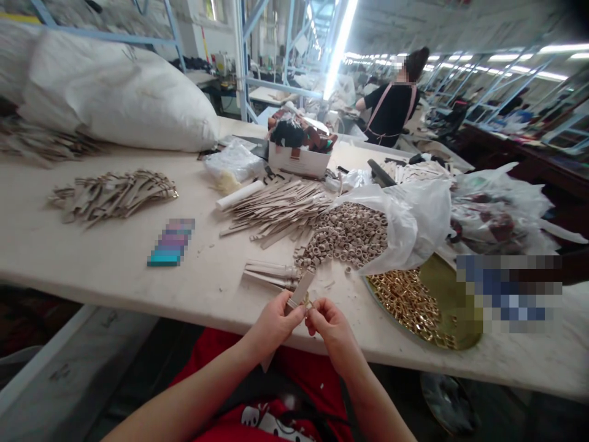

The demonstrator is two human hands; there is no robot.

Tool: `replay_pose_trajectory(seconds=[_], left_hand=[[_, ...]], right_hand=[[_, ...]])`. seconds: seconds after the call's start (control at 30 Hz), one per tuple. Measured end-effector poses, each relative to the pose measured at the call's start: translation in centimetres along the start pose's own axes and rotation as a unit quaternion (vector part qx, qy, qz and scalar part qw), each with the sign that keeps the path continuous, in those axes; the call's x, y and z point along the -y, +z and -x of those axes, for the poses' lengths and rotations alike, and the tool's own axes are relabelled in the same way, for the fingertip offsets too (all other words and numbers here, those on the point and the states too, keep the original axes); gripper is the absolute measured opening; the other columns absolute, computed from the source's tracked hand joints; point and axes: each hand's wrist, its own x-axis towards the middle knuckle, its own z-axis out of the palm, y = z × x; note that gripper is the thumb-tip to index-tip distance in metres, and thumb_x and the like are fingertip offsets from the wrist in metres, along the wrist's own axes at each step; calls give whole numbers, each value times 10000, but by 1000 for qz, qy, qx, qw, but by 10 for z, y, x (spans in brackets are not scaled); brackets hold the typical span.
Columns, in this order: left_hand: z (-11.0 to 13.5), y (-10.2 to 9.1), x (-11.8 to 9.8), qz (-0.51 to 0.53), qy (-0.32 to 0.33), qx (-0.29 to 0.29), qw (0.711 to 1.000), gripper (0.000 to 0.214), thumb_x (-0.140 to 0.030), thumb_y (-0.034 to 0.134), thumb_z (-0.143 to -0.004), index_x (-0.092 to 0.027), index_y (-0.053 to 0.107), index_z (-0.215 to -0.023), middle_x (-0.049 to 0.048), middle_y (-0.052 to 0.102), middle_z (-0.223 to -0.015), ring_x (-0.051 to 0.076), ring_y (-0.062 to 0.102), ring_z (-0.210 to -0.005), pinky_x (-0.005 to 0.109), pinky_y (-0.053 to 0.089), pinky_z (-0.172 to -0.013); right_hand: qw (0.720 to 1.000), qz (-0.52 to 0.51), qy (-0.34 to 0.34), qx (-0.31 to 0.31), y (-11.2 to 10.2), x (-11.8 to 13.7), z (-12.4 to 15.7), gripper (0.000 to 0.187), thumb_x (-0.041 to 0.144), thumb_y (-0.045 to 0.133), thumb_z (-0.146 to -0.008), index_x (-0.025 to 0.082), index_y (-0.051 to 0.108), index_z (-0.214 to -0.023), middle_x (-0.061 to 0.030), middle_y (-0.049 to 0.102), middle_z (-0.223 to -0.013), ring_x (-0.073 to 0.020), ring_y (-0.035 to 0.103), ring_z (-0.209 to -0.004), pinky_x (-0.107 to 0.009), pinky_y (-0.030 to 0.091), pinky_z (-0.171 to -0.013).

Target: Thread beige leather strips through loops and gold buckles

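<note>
A pale beige strap (302, 288) is in the person's hands, just above the near edge of the worktop (115, 261), its flat end slanting up and away from the grip. The left hand (276, 319) holds it in a narrow grip, thumb against fingers. The right hand (334, 328) meets it at the fingertips, its own grip pinched small around a little gold-coloured piece (307, 302) at the strap — whether the two are joined cannot be made out.

Just beyond the left grip lies a small bundle of straps (269, 274). Straight ahead of both grips spreads a heap of beige loops (354, 230), partly under a clear plastic bag (407, 215). To the right of the right grip, a round gold-toned tray (453, 282) carries many shiny gold fittings (405, 301).

Farther ahead, past the small bundle, loose strips (280, 209) lie fanned beside a white roll (239, 195); behind them stands a white box (299, 161) filled with dark and brown items. Well to the left of the left grip rests another pile of straps (117, 195), with a large white sack (124, 92) behind it. Far beyond the grips — past the worktop — a person in a black top (391, 113) stands facing away, near pale blue racks (243, 61).
</note>
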Motion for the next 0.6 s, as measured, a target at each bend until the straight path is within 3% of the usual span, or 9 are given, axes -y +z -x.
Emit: replay_pose_trajectory(seconds=[0.2,0.3,0.43,0.6], left_hand=[[6,-1,-3,-92,30,-4,995,231,-364,483,-783,-144,550,-801,-32,520,-645,106,437,-587,199,337,-549],[3,-9,-2,-109,13,-11,994,242,-366,481,-777,-140,558,-817,-28,532,-650,111,443,-588,202,339,-550],[0,-18,-1,-100,-10,6,995,209,-327,489,-754,-138,569,-790,-35,517,-637,105,436,-582,192,330,-529],[1,-16,-4,-31,-108,100,989,180,-313,476,-738,-146,533,-775,-89,359,-485,66,297,-408,184,220,-385]], right_hand=[[987,73,-128,-62,1,-22,-4,117,231,570,-690,199,465,-729,18,555,-723,-124,508,-654,-257,407,-622],[985,111,-133,-21,0,-20,2,132,229,515,-755,200,476,-878,21,545,-708,-128,511,-664,-271,413,-643],[980,139,-120,75,-5,-9,12,296,176,487,-768,207,438,-1058,18,555,-714,-131,521,-658,-276,425,-637],[966,193,-160,55,-14,-11,9,367,163,563,-722,227,511,-1080,-24,547,-884,-129,512,-697,-278,431,-656]])
